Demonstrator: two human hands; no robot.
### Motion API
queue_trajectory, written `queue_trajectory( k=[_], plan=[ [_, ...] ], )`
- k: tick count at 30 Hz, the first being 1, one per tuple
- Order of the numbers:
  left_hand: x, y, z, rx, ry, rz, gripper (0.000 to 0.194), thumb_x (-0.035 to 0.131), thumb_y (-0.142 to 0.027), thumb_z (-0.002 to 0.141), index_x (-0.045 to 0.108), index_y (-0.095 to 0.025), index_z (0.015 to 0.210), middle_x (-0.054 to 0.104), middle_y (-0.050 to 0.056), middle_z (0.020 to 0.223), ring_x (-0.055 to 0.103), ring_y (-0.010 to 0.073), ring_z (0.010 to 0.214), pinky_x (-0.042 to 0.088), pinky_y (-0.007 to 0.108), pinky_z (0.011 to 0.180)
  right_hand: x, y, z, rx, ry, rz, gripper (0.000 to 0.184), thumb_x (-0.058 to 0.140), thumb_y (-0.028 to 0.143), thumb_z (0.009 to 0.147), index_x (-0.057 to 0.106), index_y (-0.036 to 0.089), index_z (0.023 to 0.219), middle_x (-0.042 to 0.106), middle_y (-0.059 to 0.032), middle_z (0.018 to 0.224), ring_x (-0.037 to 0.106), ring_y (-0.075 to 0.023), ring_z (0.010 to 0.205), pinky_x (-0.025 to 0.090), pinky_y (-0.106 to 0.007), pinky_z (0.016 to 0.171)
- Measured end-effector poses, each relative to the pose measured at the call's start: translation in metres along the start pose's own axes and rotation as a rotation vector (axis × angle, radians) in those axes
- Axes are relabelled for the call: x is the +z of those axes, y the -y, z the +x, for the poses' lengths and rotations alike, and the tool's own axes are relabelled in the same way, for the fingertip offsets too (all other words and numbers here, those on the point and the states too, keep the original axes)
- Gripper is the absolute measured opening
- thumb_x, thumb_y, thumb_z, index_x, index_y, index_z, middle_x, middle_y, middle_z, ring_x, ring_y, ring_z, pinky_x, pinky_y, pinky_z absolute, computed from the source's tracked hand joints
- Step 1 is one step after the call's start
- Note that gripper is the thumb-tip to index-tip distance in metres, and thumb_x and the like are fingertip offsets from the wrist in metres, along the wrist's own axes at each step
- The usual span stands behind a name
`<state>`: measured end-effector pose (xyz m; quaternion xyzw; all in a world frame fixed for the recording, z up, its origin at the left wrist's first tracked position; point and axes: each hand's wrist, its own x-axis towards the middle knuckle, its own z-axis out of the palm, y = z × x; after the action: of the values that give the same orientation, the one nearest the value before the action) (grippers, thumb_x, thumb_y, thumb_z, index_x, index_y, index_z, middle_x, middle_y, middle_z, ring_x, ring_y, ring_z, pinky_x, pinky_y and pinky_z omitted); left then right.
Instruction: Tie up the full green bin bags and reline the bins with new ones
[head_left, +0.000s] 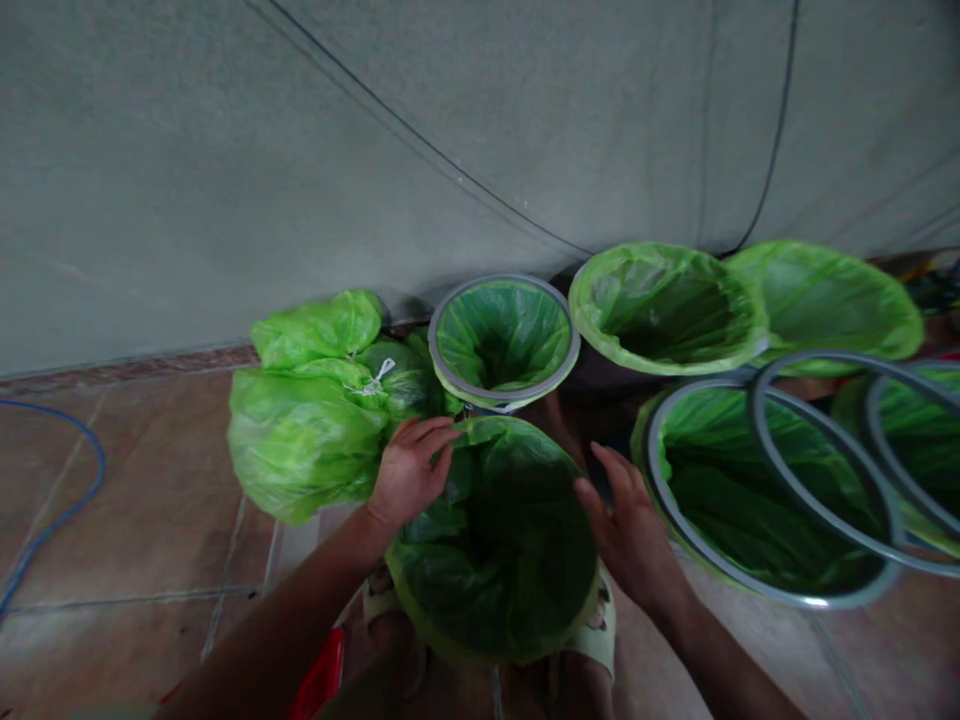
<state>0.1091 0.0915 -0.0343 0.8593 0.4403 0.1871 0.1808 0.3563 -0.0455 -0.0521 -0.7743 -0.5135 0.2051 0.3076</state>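
Between my feet stands a bin lined with a green plastic bag (517, 600), its mouth open and its inside dark. At its upper left rim is my left hand (412, 470), the thumb and fingers closed on the bag's edge. My right hand (630, 520) is beside the right rim with its fingers apart; no grip on the bag shows there. Just behind this bin is another green-lined bin (502, 385), which has a grey ring around its mouth.
Tied, filled green bags (307, 435) lie at the left by the wall (225, 200). More green-lined bins (667, 350) stand at the right. A loose grey ring (761, 440) rests across a ringed bin (750, 540). A blue hose (97, 460) lies on the tiles, and a red object (322, 675) is near my left foot.
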Motion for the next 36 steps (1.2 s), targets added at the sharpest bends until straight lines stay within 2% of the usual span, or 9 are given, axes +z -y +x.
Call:
queue_trajectory(
  k=[4, 8, 10, 15, 21, 25, 28, 32, 36],
  plan=[
    [-0.003, -0.015, 0.030, -0.177, -0.019, -0.035, 0.028, 0.044, -0.033, 0.093, 0.064, -0.019, 0.108, 0.069, 0.007, 0.111, 0.063, 0.0182, 0.103, 0.048, 0.032, 0.093, -0.002, 0.011, 0.064, -0.042, 0.117, 0.116, 0.047, 0.033, 0.047, 0.096, 0.063, 0.018, 0.118, 0.065, -0.0107, 0.121, 0.058, -0.0240, 0.115, 0.043, -0.041, 0.102],
    [0.011, -0.021, 0.054, -0.283, 0.312, 0.133, 0.046, 0.031, -0.045, 0.097, 0.067, -0.017, 0.092, 0.072, 0.009, 0.090, 0.067, 0.0221, 0.086, 0.050, 0.033, 0.079, 0.023, 0.026, 0.095, -0.134, 0.426, 0.087, 0.045, 0.029, 0.045, 0.098, 0.067, 0.021, 0.103, 0.073, -0.0060, 0.103, 0.066, -0.0218, 0.098, 0.049, -0.034, 0.089],
    [0.020, -0.018, 0.055, -0.248, 0.405, 0.197, 0.049, 0.029, -0.049, 0.097, 0.067, -0.018, 0.090, 0.072, 0.009, 0.087, 0.067, 0.0228, 0.085, 0.050, 0.032, 0.077, 0.032, 0.029, 0.093, -0.178, 0.480, -0.057, 0.042, 0.030, 0.042, 0.098, 0.066, 0.020, 0.101, 0.073, -0.0074, 0.098, 0.067, -0.0220, 0.093, 0.048, -0.031, 0.083],
    [0.025, -0.003, 0.043, -0.033, 0.449, 0.273, 0.034, 0.040, -0.046, 0.095, 0.063, -0.020, 0.101, 0.071, 0.006, 0.092, 0.067, 0.0201, 0.087, 0.048, 0.028, 0.076, 0.039, 0.022, 0.083, -0.251, 0.503, -0.292, 0.033, 0.035, 0.036, 0.097, 0.061, 0.018, 0.110, 0.073, -0.0097, 0.095, 0.068, -0.0209, 0.088, 0.046, -0.026, 0.075],
    [0.024, -0.011, 0.039, -0.001, 0.490, 0.373, 0.025, 0.048, -0.023, 0.090, 0.055, -0.019, 0.114, 0.068, 0.008, 0.103, 0.066, 0.0229, 0.092, 0.049, 0.034, 0.078, 0.039, 0.015, 0.069, -0.280, 0.465, -0.300, 0.031, 0.039, 0.014, 0.090, 0.053, 0.012, 0.119, 0.069, -0.0141, 0.105, 0.066, -0.0206, 0.094, 0.048, -0.028, 0.081],
    [0.017, -0.017, 0.033, -0.023, 0.382, 0.322, 0.064, 0.062, -0.017, 0.078, 0.039, -0.021, 0.137, 0.059, 0.010, 0.127, 0.058, 0.0245, 0.112, 0.043, 0.040, 0.097, 0.034, 0.012, 0.036, -0.070, 0.338, -0.330, 0.038, 0.034, 0.009, 0.088, 0.049, 0.008, 0.124, 0.068, -0.0177, 0.107, 0.068, -0.0230, 0.088, 0.051, -0.032, 0.076],
    [0.004, -0.012, 0.019, -0.088, 0.297, 0.188, 0.078, 0.071, -0.028, 0.072, 0.034, -0.022, 0.141, 0.048, 0.009, 0.140, 0.048, 0.0265, 0.125, 0.038, 0.041, 0.106, 0.027, 0.002, -0.003, 0.076, 0.201, -0.307, 0.045, 0.033, 0.015, 0.090, 0.040, 0.008, 0.135, 0.062, -0.0196, 0.120, 0.067, -0.0255, 0.094, 0.053, -0.036, 0.077],
    [-0.011, -0.001, 0.005, -0.202, 0.226, 0.034, 0.062, 0.065, -0.042, 0.079, 0.045, -0.020, 0.133, 0.056, 0.009, 0.132, 0.052, 0.0236, 0.122, 0.040, 0.037, 0.105, 0.009, -0.004, -0.038, 0.081, 0.148, -0.335, 0.065, 0.043, 0.037, 0.091, 0.025, 0.006, 0.145, 0.053, -0.0237, 0.132, 0.062, -0.0319, 0.110, 0.054, -0.042, 0.082],
    [-0.007, -0.007, 0.019, -0.258, 0.161, -0.007, 0.038, 0.047, -0.040, 0.092, 0.056, -0.019, 0.122, 0.064, 0.008, 0.120, 0.059, 0.0201, 0.112, 0.043, 0.032, 0.100, -0.007, 0.010, -0.006, -0.043, 0.064, -0.329, 0.063, 0.042, 0.047, 0.091, 0.040, 0.005, 0.139, 0.057, -0.0229, 0.129, 0.057, -0.0337, 0.116, 0.050, -0.047, 0.092]
  ],
)
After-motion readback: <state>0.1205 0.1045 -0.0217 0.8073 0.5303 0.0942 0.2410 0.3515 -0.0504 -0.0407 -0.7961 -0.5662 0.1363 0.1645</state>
